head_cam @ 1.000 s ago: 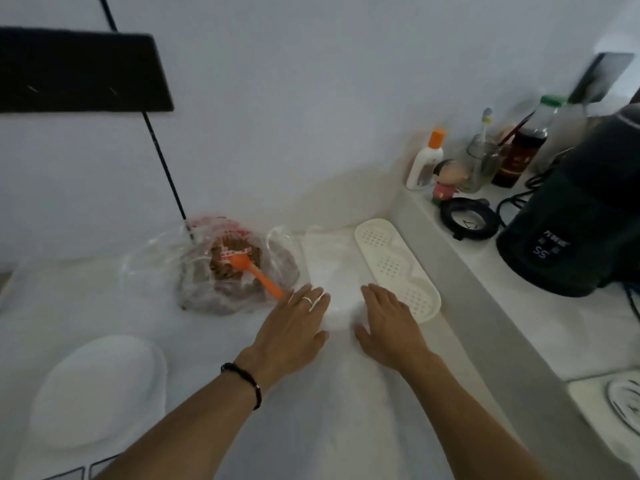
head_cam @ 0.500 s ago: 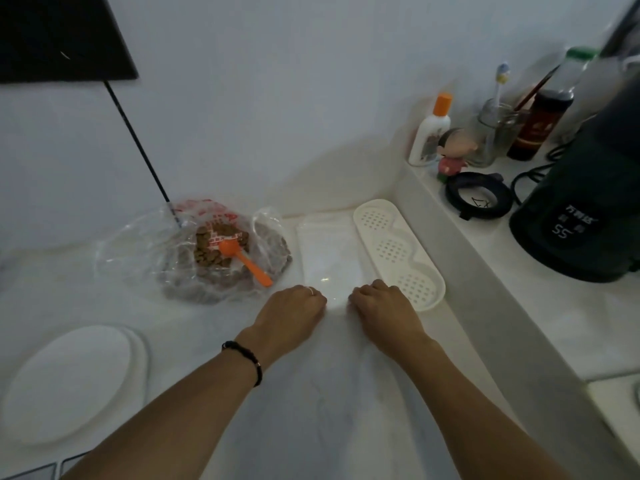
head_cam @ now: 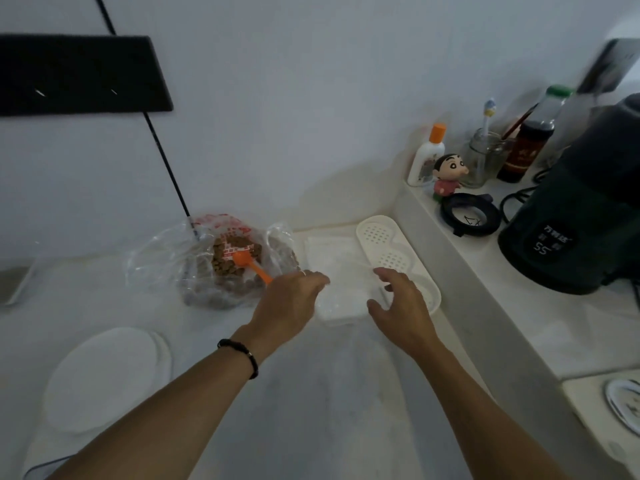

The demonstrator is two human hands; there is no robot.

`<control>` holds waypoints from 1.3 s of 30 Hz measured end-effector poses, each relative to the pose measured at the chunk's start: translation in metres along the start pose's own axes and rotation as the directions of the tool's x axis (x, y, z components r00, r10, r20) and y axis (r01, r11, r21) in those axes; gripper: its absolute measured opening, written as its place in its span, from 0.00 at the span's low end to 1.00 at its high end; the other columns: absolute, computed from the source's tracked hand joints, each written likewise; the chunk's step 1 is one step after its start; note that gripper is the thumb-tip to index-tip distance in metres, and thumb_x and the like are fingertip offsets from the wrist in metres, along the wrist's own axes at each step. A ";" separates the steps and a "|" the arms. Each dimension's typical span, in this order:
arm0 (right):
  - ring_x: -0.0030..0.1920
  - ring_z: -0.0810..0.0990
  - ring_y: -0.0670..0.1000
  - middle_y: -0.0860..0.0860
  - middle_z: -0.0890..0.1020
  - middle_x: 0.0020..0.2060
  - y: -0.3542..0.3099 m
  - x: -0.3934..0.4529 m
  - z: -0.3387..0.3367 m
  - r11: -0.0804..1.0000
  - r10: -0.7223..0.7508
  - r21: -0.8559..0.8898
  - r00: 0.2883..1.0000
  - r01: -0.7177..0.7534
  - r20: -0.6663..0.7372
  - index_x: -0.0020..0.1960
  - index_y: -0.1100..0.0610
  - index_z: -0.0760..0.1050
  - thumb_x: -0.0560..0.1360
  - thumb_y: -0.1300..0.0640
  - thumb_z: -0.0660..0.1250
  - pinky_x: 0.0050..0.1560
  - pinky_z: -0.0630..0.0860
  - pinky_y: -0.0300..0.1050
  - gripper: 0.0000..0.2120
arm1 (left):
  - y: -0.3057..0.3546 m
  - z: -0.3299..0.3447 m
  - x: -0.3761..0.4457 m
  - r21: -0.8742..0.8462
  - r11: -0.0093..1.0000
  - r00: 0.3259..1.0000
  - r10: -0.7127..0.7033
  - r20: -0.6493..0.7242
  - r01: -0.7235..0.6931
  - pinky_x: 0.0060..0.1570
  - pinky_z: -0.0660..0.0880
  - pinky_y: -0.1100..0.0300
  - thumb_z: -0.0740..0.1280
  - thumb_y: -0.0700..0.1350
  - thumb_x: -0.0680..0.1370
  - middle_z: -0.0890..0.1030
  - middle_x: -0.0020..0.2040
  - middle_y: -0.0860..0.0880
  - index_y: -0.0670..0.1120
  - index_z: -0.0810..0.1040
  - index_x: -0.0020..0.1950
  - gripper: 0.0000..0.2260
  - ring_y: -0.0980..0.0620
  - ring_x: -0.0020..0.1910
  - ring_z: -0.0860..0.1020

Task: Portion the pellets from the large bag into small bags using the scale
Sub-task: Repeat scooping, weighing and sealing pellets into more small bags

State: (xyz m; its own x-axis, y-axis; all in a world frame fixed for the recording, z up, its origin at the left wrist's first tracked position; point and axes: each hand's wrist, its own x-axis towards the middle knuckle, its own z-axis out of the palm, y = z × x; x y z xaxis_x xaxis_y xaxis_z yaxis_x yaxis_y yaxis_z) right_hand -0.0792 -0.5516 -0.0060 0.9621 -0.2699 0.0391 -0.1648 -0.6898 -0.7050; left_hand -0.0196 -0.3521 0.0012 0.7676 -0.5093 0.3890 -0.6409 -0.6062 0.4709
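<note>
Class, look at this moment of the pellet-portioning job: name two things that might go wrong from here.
1. The large bag lies open with the orange scoop resting in it, right beside the left hand; a nudge might spill pellets.
2. The stack of small bags between both hands looks thin and clear; the right hand may lift several at once.

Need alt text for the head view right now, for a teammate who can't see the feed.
Both hands reach to a stack of clear small bags on the white counter: left hand at its left edge, right hand at its right. To the left lies the open large bag of brown pellets with an orange scoop inside.
</note>
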 end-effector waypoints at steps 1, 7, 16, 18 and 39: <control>0.65 0.71 0.51 0.48 0.73 0.67 -0.005 0.000 -0.002 1.000 0.018 -0.015 1.000 -0.018 0.009 0.70 0.51 0.68 0.74 0.55 0.71 0.66 0.69 0.50 0.26 | 0.004 -0.011 0.002 -0.070 0.997 0.999 -0.037 -0.020 0.035 0.43 0.79 0.55 0.65 0.37 0.79 0.85 0.46 0.46 0.41 0.83 0.54 0.08 0.49 0.43 0.82; 0.58 0.76 0.50 0.47 0.79 0.55 -0.070 0.004 -0.020 0.999 -0.022 -0.048 0.997 0.018 -0.071 0.49 0.54 0.80 0.76 0.55 0.68 0.58 0.68 0.44 0.04 | 0.001 -0.077 -0.002 -0.362 0.891 0.941 -0.325 -0.091 0.273 0.41 0.77 0.64 0.65 0.33 0.77 0.83 0.41 0.50 0.44 0.80 0.43 0.08 0.57 0.40 0.81; 0.37 0.81 0.49 0.48 0.83 0.33 -0.188 -0.017 0.006 0.977 -0.206 -0.035 0.973 0.210 0.103 0.37 0.49 0.80 0.71 0.57 0.71 0.41 0.79 0.44 0.05 | -0.034 -0.186 -0.056 -0.511 0.794 0.890 -0.442 -0.114 0.329 0.42 0.73 0.69 0.69 0.35 0.76 0.82 0.38 0.52 0.44 0.79 0.38 0.08 0.61 0.39 0.80; 0.33 0.78 0.46 0.47 0.81 0.31 -0.204 -0.030 0.018 0.986 -0.160 0.049 0.984 0.156 0.074 0.40 0.53 0.81 0.70 0.57 0.74 0.34 0.73 0.36 0.02 | -0.051 -0.207 -0.077 -0.571 0.735 0.856 -0.507 -0.103 0.366 0.41 0.78 0.61 0.67 0.37 0.78 0.83 0.38 0.47 0.43 0.78 0.40 0.07 0.54 0.37 0.83; 0.36 0.81 0.54 0.57 0.82 0.39 -0.215 -0.080 0.219 0.843 0.358 0.349 0.911 -0.409 0.203 0.60 0.57 0.72 0.70 0.66 0.71 0.42 0.78 0.48 0.20 | -0.195 -0.207 -0.245 -0.396 0.393 0.491 -0.851 0.185 0.830 0.34 0.75 0.58 0.74 0.37 0.69 0.81 0.35 0.44 0.45 0.76 0.49 0.12 0.49 0.30 0.77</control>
State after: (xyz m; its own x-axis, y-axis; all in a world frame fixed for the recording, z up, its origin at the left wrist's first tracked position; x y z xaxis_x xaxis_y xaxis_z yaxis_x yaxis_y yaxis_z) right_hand -0.0731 -0.2344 -0.0122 0.8618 -0.3570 -0.3603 -0.4566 -0.2370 -0.8575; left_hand -0.0821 0.0170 -0.0223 0.9217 0.1534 -0.3563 0.3872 -0.4189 0.8213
